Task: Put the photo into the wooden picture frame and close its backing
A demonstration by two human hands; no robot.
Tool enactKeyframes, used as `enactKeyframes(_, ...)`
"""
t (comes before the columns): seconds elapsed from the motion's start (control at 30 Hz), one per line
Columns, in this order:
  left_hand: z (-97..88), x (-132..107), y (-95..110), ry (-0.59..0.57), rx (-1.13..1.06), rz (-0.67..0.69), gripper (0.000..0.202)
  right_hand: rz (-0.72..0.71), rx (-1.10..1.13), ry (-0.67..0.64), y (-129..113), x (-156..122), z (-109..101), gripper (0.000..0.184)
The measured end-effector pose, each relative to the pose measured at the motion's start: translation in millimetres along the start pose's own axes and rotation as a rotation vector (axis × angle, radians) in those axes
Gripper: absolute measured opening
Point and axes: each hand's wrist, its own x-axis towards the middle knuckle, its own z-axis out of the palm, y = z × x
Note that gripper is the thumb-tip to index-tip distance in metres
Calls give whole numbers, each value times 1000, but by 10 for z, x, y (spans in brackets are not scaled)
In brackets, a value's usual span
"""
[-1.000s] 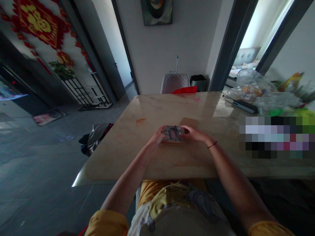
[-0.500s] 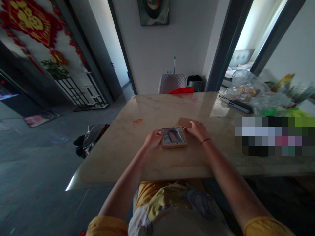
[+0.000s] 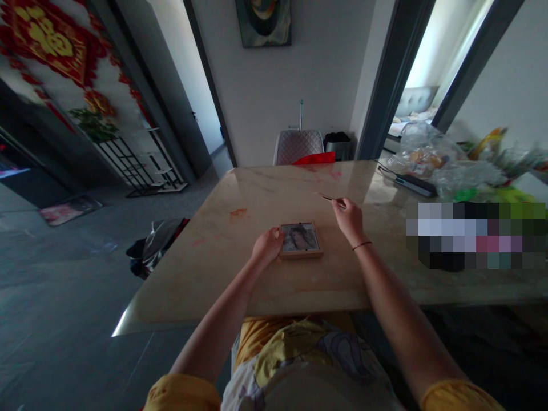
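Left hand at left edge of frame, grip unclear; right hand pinching thin panel; tabletop extends past fingertips.

A beige worktop with marble-like veining, marked by an orange smear left of centre. A small framed picture lies face up near the middle. Toward the right end sit a dark slim device and crumpled clear plastic bags.
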Motion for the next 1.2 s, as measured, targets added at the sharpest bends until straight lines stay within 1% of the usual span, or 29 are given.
enactKeyframes(0.07, 0, 2, 3, 4, 8, -6, 43, 53, 68, 47, -53, -5, -46, 42)
enactKeyframes(0.13, -4, 7, 3, 12, 5, -13, 43, 86, 115, 87, -99, -20, -76, 44)
enactKeyframes(0.23, -8, 21, -6, 14, -23, -28, 43, 61, 212, 103, -143, -37, -83, 43)
enactKeyframes(0.3, -7, 33, -18, 16, -58, -38, 43, 58, 303, 59, -159, -37, -66, 45)
enactKeyframes(0.4, -10, 57, -40, 37, -124, -37, 44, 54, 403, -42, -168, -39, -17, 46)
enactKeyframes(0.57, -10, 133, -91, 98, -281, -44, 48, -67, 504, -181, -162, -100, 165, 36)
enactKeyframes(0.67, 22, 181, -118, 97, -417, -44, 38, -43, 516, -254, -157, -143, 294, 33)
enactKeyframes(0.77, 51, 193, -118, 1, -501, -112, 37, 78, 536, -330, -145, -161, 365, 28)
enactKeyframes(0.83, 52, 181, -104, -81, -568, -174, 39, 172, 542, -404, -130, -165, 375, 32)
enactKeyframes(0.9, 41, 166, -89, -124, -621, -227, 44, 212, 519, -464, -115, -171, 368, 34)
enactKeyframes(1.0, 22, 158, -80, -127, -636, -279, 51, 161, 419, -472, -109, -189, 351, 27)
enactKeyframes(1.07, 20, 160, -87, -137, -628, -280, 49, 115, 336, -455, -119, -205, 338, 25)
enactKeyframes(1.13, 28, 160, -102, -138, -574, -256, 48, 79, 272, -443, -134, -220, 323, 24)
enactKeyframes(1.2, 41, 152, -119, -118, -463, -200, 52, 53, 223, -443, -147, -236, 310, 22)
